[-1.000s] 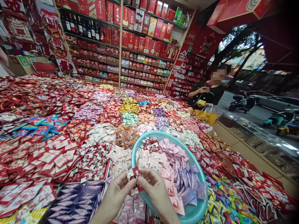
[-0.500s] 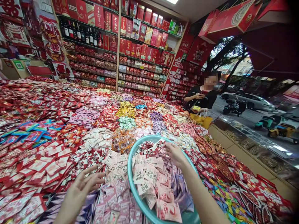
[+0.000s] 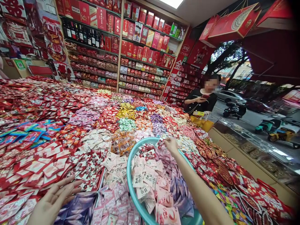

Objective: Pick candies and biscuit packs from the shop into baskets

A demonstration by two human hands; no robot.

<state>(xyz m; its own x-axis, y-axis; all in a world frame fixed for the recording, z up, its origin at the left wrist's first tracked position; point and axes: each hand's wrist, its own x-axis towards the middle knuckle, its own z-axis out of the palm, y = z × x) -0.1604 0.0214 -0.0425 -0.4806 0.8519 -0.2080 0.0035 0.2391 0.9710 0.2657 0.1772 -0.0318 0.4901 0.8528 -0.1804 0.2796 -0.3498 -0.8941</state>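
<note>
A turquoise basket (image 3: 129, 175) stands among heaps of wrapped sweets, holding white-pink packets (image 3: 143, 179), purple packets (image 3: 181, 193) and dark red packets (image 3: 150, 153). Over the basket's far right rim, my right hand (image 3: 172, 145) pinches a small red and white packet (image 3: 160, 143) between its fingertips. My left hand (image 3: 55, 198) is at the lower left, its fingers spread and holding nothing, above the purple packets in a tray (image 3: 77, 209) and near the pink-red packets.
Heaps of colourful packets (image 3: 42, 162) surround the basket. Shelves with boxes and bottles (image 3: 93, 37) rise behind. A person (image 3: 201, 100) with a phone stands at the back right beside a yellow bag (image 3: 202, 123). Glass-topped bins (image 3: 248, 147) line the right side.
My left hand has moved left and down, away from the basket. My right hand has drawn back slightly toward the far rim and its fingers have closed on a packet.
</note>
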